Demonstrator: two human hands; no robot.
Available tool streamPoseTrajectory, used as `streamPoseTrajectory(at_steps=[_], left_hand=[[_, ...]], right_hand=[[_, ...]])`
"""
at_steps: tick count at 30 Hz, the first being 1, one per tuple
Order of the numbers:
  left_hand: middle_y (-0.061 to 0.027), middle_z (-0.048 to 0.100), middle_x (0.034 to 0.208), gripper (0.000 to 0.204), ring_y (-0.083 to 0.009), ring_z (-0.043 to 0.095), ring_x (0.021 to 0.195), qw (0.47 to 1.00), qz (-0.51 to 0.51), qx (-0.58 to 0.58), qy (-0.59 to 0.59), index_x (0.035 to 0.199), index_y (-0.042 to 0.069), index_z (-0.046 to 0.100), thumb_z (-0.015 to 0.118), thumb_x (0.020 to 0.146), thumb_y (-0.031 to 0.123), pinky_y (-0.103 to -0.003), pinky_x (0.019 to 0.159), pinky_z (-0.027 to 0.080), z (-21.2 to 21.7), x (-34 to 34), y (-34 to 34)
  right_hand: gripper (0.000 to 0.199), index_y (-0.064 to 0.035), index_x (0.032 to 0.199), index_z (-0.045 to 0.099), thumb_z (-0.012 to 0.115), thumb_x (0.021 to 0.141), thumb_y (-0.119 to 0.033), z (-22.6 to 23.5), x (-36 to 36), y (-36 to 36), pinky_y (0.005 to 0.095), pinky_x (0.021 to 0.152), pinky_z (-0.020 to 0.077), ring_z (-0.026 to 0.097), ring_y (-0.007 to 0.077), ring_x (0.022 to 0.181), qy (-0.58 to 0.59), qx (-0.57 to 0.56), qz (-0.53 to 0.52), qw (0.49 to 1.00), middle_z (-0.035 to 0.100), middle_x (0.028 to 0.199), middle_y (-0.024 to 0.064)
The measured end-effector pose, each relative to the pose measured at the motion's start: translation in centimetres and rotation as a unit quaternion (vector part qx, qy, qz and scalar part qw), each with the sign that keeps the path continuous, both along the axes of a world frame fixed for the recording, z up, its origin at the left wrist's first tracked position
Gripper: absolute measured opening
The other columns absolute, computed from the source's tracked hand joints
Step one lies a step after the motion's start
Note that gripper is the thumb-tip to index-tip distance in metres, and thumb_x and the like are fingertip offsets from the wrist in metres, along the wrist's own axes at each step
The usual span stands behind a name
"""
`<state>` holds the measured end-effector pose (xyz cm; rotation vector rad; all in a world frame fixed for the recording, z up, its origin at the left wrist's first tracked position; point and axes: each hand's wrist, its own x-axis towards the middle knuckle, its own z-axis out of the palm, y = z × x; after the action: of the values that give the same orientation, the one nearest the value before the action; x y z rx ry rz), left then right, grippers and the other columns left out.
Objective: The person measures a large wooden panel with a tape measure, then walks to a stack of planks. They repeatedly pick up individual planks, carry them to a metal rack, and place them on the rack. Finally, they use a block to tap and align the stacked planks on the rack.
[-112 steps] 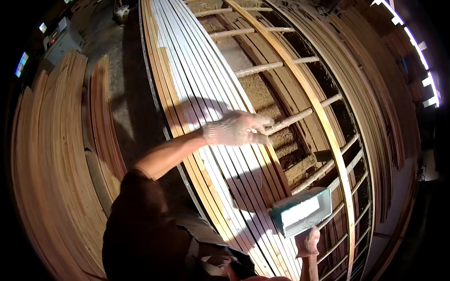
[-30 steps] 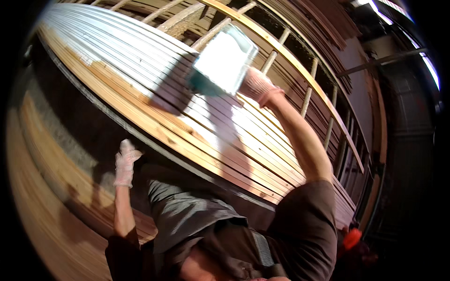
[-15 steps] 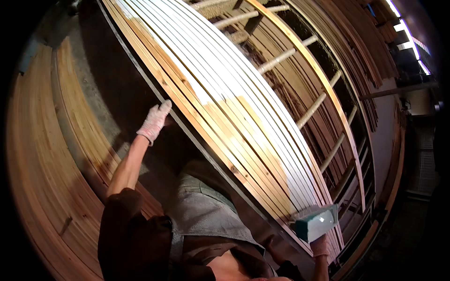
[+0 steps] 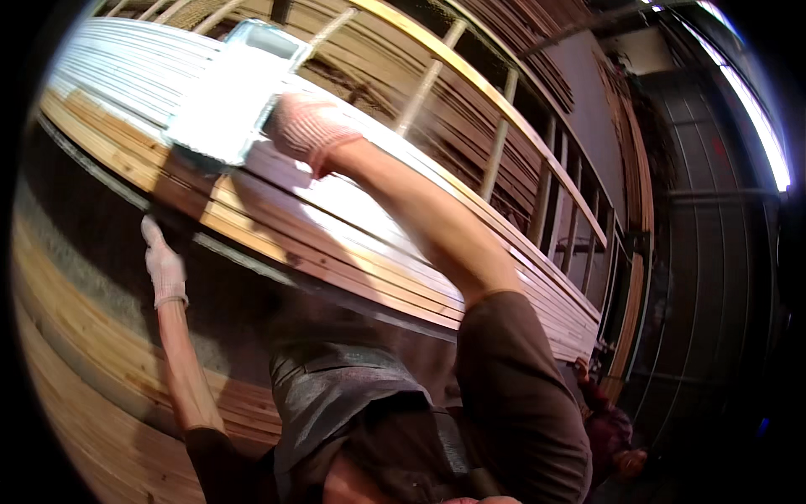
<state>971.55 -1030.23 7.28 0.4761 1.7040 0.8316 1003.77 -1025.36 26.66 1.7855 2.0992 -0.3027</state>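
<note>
My right hand (image 4: 315,130), in a pale knitted glove, grips the side of a pale blue-green rectangular plastic box (image 4: 262,40). Its broad front glares white. The box sits over long narrow wood strips (image 4: 252,231) laid side by side; they are white on the far side and partly bare on the near side. My gloved left hand (image 4: 166,267) is beside the near edge of the strips, fingers stretched toward it, holding nothing visible. Whether its fingertips touch the edge I cannot tell.
Bare boards (image 4: 92,403) are stacked at lower left. Beyond the strips stands a ladder-like wooden rack (image 4: 495,97) with round rungs, with brown boards behind it. Another person (image 4: 609,428) is at lower right, one hand near the strips' far right end.
My right hand has carried the box from the right end of the strips far to the left. The view has swung right. My left hand's thumb and fingers have drawn together beside the edge.
</note>
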Motion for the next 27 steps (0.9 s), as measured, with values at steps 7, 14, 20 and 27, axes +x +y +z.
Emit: streamPoseTrajectory(at_steps=[7, 14, 20, 27], left_hand=[[0.0056, 0.033, 0.06, 0.056, -0.0094, 0.034, 0.053, 0.993, 0.042, 0.067, -0.091, 0.064, 0.019, 0.039, 0.061, 0.099, 0.056, -0.028, 0.048, 0.035, -3.5, 9.7, -15.5], [-0.012, 0.065, 0.094, 0.077, -0.0215, 0.068, 0.086, 0.991, -0.094, 0.075, -0.064, 0.115, -0.005, 0.059, 0.052, 0.096, 0.069, -0.036, 0.079, 0.057, -3.0, 21.3, -31.6], [-0.009, 0.068, 0.099, 0.058, -0.0177, 0.063, 0.084, 0.966, -0.161, 0.172, -0.106, 0.111, 0.001, 0.065, 0.059, 0.1, 0.057, -0.036, 0.078, 0.054, 1.5, 30.6, -38.0], [-0.0031, 0.065, 0.099, 0.05, -0.0134, 0.063, 0.087, 0.956, -0.251, 0.143, 0.062, 0.111, 0.004, 0.065, 0.06, 0.101, 0.052, -0.032, 0.076, 0.057, -2.3, 29.8, -38.0]], right_hand=[[0.033, -0.0014, 0.123, 0.067, 0.047, 0.106, -0.022, -2.2, 14.1, -8.0, 0.0272, 0.081, 0.0579, 0.066, 0.0147, 0.084, 0.142, 0.001, -0.004, 0.99, 0.07, 0.104, 0.0113], [0.038, -0.0076, 0.135, 0.058, 0.044, 0.104, -0.025, -5.2, 46.5, -40.8, 0.0338, 0.11, 0.0428, 0.055, 0.0178, 0.121, 0.005, 0.047, 0.029, 0.998, 0.06, 0.133, 0.0111], [0.048, -0.0117, 0.142, 0.056, 0.049, 0.098, -0.028, -3.6, 63.2, -80.6, 0.0392, 0.118, 0.033, 0.047, 0.0221, 0.138, -0.146, -0.016, -0.069, 0.987, 0.056, 0.146, 0.01], [0.046, -0.008, 0.134, 0.062, 0.057, 0.094, -0.029, 2.8, 59.4, -89.7, 0.0403, 0.113, 0.0419, 0.057, 0.0301, 0.131, -0.135, -0.139, -0.187, 0.963, 0.066, 0.134, 0.0109]])
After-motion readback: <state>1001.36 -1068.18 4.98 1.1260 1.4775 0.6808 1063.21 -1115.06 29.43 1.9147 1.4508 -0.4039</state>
